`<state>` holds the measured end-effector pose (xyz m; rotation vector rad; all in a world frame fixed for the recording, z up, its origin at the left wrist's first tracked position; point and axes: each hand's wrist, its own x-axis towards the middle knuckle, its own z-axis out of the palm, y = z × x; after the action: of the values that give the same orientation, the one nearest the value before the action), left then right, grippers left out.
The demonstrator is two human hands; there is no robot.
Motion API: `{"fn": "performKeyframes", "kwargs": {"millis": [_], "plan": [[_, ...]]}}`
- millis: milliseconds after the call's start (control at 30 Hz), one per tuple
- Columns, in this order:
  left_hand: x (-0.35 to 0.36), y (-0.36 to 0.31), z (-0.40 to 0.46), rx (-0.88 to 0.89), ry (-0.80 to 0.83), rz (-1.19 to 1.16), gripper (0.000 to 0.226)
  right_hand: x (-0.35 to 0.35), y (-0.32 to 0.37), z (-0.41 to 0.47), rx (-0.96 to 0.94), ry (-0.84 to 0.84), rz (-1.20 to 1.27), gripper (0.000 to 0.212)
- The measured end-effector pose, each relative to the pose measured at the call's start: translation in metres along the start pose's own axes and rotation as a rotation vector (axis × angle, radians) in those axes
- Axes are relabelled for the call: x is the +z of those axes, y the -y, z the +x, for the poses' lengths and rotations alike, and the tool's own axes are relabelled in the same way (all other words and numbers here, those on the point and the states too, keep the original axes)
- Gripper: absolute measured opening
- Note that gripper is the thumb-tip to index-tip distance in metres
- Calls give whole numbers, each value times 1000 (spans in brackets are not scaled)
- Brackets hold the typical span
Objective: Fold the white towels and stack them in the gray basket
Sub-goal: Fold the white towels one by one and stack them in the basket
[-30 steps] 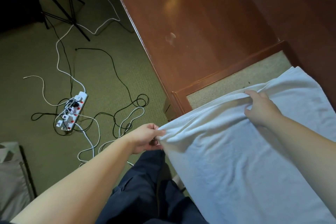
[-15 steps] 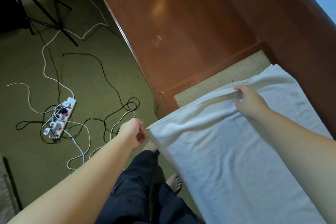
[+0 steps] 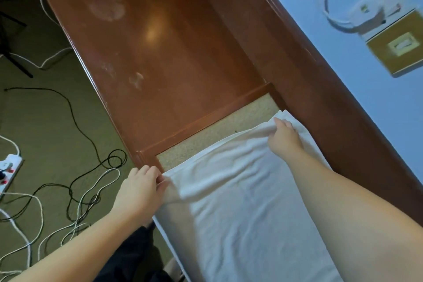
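Observation:
A white towel (image 3: 242,210) lies spread along the inset surface of a brown wooden desk, its near part running off the bottom of the view. My left hand (image 3: 139,188) pinches the towel's far left corner at the desk's front edge. My right hand (image 3: 283,137) grips the far right corner near the desk's raised back. The far edge between my hands is bunched and slightly lifted. The gray basket is not in view.
The wooden desk top (image 3: 160,52) stretches away beyond the towel, with a tan inset panel (image 3: 206,142). On the carpet at left lie tangled cables (image 3: 87,199) and a power strip (image 3: 6,171). A blue wall (image 3: 357,57) with a socket plate stands at right.
My left hand let go of the towel's left corner half a second ago and has now pinched it again. My right hand slid farther along the far edge to the right corner. The view tilted up.

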<state>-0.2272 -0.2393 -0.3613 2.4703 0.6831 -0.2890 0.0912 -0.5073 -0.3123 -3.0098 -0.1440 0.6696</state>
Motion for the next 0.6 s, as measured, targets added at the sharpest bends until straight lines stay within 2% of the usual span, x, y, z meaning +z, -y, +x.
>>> {"fn": "performKeyframes", "kwargs": {"millis": [100,200,267,333,400,600], "plan": [[1,6,5,24,-50,72,20,-11,-6,22,6,73,-114,49],[4,3,8,133,-133,159,23,-24,-5,39,-69,-79,-303,36],[6,-7,10,241,-130,193,30,-29,-10,55,-112,-136,-332,40],[11,-21,13,314,-135,223,28,-35,-15,69,-122,-75,-325,45],[17,-33,16,323,-139,253,32,-41,-20,81,-130,-36,-290,45],[26,-46,17,249,-134,301,39,-44,-19,99,-167,-83,-288,16]]}}
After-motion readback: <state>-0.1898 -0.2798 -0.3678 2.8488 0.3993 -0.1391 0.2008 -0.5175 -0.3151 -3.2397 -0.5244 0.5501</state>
